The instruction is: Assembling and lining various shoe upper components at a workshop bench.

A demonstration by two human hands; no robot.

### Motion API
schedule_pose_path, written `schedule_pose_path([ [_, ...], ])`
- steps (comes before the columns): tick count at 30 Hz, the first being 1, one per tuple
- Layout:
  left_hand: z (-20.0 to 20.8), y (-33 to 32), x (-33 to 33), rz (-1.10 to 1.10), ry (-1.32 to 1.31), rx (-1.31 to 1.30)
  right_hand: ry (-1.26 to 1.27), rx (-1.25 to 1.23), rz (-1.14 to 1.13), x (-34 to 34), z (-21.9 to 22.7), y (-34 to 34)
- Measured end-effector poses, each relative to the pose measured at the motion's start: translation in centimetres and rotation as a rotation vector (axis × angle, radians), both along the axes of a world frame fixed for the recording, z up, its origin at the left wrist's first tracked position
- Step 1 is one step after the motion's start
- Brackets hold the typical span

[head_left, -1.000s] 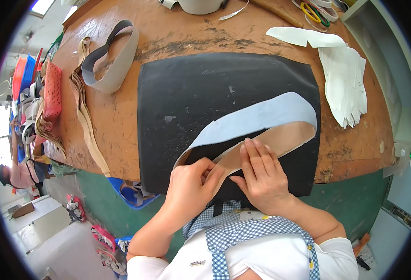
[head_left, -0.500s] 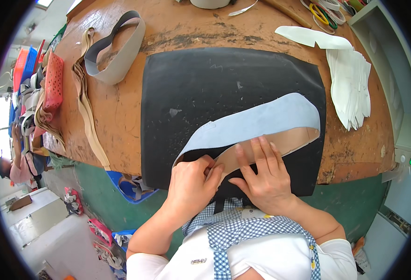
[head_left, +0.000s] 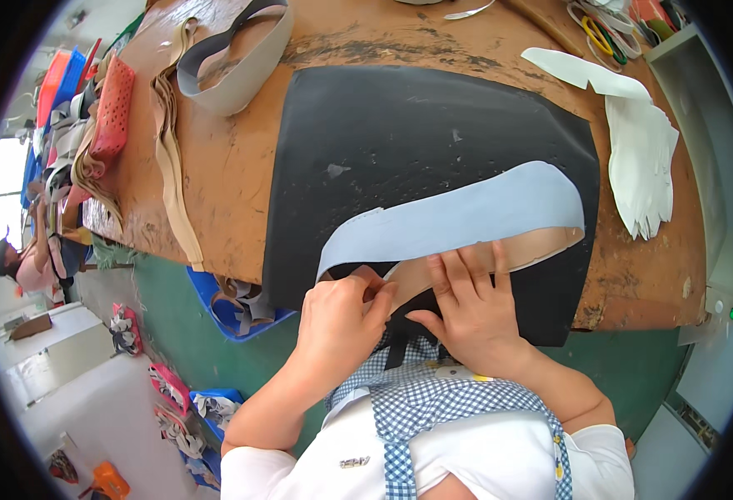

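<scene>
The left hand (head_left: 333, 315) stayed pinched on the looped band (head_left: 458, 215), while the right hand (head_left: 479, 312) had fanned its fingers apart across it, seemingly steadying it, over the black mat (head_left: 433, 125) overhanging the worktop's (head_left: 229, 183) near edge.

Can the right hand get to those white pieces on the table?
Probably yes: between the right hand and the white pieces I see only the rounded end of the blue-and-tan band, the black mat and brown table. Its fingers rest on the band, though.
</scene>
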State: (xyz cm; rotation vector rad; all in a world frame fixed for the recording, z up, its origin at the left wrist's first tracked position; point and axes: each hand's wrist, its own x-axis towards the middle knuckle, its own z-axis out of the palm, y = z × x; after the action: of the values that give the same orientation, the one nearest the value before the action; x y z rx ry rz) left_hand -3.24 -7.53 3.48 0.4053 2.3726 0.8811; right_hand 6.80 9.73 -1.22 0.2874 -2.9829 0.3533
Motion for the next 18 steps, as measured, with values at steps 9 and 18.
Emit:
schedule_pose_path([
  [9,-0.4,-0.2,0.2,0.052,-0.063,0.034,-0.089,0.011,-0.008,0.5,0.5,-0.5],
  [18,-0.4,-0.8,1.6,0.091,0.039,0.058,-0.161,0.096,0.026,0.5,1.5,-1.0],
])
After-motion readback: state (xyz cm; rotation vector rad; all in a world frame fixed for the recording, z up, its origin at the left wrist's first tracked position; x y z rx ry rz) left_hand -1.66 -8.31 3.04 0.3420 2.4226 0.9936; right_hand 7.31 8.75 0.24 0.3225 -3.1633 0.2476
